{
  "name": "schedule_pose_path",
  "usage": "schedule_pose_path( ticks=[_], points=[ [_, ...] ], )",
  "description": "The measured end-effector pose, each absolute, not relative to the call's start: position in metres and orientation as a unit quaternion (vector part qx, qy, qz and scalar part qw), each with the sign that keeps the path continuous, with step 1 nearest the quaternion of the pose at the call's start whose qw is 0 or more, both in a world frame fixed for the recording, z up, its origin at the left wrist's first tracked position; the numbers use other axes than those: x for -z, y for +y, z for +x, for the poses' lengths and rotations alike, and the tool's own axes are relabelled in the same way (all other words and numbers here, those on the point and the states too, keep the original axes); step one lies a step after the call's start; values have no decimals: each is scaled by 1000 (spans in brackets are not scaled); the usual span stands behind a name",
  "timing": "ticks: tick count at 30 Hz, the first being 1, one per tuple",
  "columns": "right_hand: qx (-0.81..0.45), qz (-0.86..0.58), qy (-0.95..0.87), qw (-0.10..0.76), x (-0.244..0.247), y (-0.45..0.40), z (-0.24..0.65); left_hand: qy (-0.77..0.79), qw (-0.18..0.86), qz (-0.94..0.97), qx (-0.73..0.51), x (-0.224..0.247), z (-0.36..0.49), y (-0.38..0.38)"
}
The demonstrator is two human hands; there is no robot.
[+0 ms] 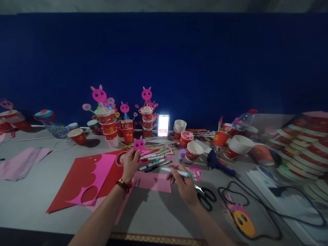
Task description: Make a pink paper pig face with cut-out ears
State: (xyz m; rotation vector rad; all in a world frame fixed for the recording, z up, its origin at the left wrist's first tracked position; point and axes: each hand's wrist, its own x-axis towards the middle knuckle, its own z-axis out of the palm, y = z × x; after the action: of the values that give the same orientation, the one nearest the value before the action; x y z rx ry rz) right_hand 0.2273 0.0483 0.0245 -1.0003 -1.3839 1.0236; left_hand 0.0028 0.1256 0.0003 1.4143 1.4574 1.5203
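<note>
Between the fingertips of my left hand [131, 164] is a small pink paper face [139, 145] with ears and two dark eyes. My right hand [183, 182] is closed around a white marker [176, 172] with a green end, its tip pointing left toward the paper face but apart from it. Under and between my hands lies a light pink paper strip [153, 181]. Several markers [153, 162] lie just beyond it. Black-handled scissors [205, 198] rest beside my right wrist.
Red paper [66, 184] and cut pink paper [105, 167] lie left. Decorated cup stacks [109, 128] stand behind. At right are a dark blue glue gun [217, 162] with a looping cord, an orange paper face [244, 223] and tall stacked cups [304, 143].
</note>
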Motion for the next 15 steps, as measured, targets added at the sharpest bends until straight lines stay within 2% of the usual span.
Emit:
schedule_pose_path(
  ticks=[7, 15],
  points=[
    [-351, -437, -587, 584, -17, 49, 233, 561, 264, 634, -462, 6, 20, 131],
    [-349, -426, -593, 588, -12, 46, 235, 586, 194, 720, -317, -10, 51, 137]
  ],
)
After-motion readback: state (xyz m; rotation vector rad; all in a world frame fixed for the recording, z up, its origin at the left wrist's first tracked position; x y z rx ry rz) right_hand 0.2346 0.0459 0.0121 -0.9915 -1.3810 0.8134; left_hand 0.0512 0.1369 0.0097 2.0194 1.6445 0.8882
